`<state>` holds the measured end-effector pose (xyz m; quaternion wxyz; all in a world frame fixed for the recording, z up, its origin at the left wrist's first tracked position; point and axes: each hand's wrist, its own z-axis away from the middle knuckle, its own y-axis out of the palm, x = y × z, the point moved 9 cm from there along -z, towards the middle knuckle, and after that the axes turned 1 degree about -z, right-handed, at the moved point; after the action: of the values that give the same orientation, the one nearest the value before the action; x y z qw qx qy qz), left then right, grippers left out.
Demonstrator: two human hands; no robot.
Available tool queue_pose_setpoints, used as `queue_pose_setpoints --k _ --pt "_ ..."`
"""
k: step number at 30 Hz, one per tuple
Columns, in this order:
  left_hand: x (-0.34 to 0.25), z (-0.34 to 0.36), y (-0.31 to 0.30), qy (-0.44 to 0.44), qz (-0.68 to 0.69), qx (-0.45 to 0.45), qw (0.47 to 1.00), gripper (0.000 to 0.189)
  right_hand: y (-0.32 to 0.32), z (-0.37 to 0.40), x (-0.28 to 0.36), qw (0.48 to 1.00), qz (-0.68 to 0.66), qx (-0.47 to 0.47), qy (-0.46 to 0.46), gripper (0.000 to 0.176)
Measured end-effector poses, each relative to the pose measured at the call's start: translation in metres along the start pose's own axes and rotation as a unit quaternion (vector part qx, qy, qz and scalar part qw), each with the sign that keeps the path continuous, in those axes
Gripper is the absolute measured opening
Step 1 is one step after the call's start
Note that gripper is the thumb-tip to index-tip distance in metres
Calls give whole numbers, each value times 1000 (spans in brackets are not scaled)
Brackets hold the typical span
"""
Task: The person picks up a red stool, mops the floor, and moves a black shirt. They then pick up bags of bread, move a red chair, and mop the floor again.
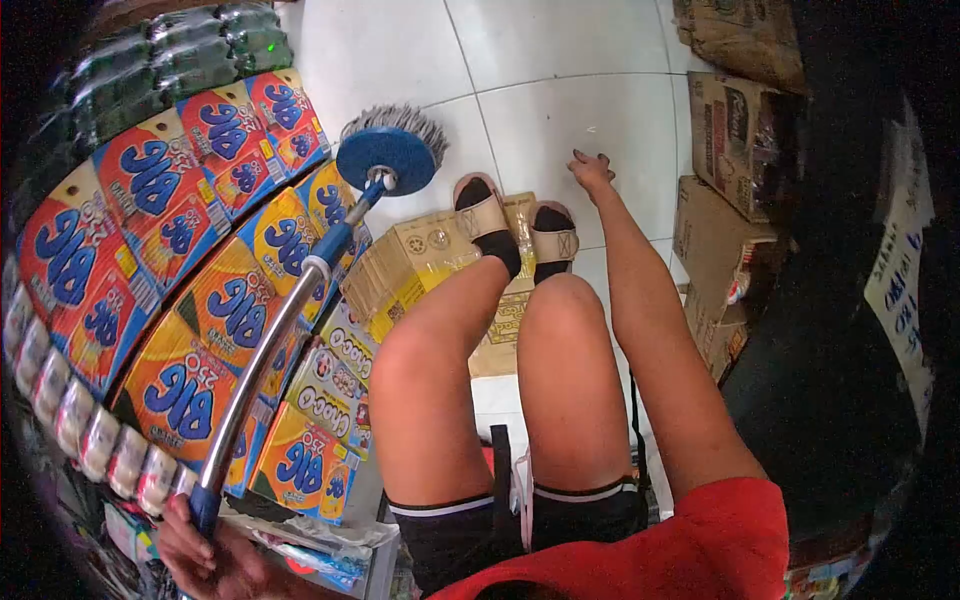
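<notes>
At the lower left, my left hand [215,560] is closed around the blue grip of a mop [280,335]. The mop's metal handle slants up to a round blue disc head [388,158] with grey strands, which is raised beside the stacked cartons. My right hand [592,172] reaches out over the white tiles, its fingers slightly bent and apart, with nothing visible in them. Beneath my sandaled feet lies a flattened cardboard sheet [400,255] with yellow print.
To the left stand stacked red juice cartons [140,170], orange cartons [200,370] and choco boxes [325,390]. A row of wrapped cans [100,445] and dark bottle packs [160,60] sit beyond them. Brown cardboard boxes [735,140] line the right side of the tiled floor [560,40].
</notes>
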<state>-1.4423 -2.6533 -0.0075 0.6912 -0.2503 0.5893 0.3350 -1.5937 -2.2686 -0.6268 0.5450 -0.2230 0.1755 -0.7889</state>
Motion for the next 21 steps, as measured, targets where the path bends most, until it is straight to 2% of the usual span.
queue_pose_setpoints --k 1,2,4,5,6,7,10,11,12,15,19,20,21 --pt "4 -7 4 -18 29 -1 999 31 15 -18 -7 1000 4 6 3 45" --pt "2 -12 1 -6 -24 -47 999 31 31 -30 -9 999 21 26 -9 45" --pt "0 -26 8 -9 -36 -35 999 31 49 -33 -20 998 45 42 -18 45" --pt "-7 -31 16 -4 -53 -17 998 31 51 -22 -19 996 -58 61 -36 46" --pt "-20 -35 16 3 -103 -38 994 30 42 -5 -15 983 -161 73 -53 48" --pt "-33 -39 11 -30 -27 -21 999 29 22 20 -6 979 -183 58 -74 47" --pt "-105 -55 10 -30 -88 -101 991 33 -65 108 38 973 -193 37 -121 50" --pt "-136 -61 13 -21 -90 -127 988 32 -110 158 64 942 -318 27 -98 47" --pt "-162 -65 7 -40 -69 -140 987 32 -141 193 87 919 -376 85 -80 51" --pt "-235 -73 0 -43 -33 -213 975 28 -244 280 170 905 -389 91 -144 45" --pt "-287 -98 32 -44 26 -212 976 23 -351 366 269 868 -436 106 -213 38" --pt "-294 -111 42 -10 43 -170 985 23 -375 376 292 864 -430 98 -244 38" --pt "-299 -124 46 11 59 -171 983 23 -395 390 314 863 -420 83 -267 38"
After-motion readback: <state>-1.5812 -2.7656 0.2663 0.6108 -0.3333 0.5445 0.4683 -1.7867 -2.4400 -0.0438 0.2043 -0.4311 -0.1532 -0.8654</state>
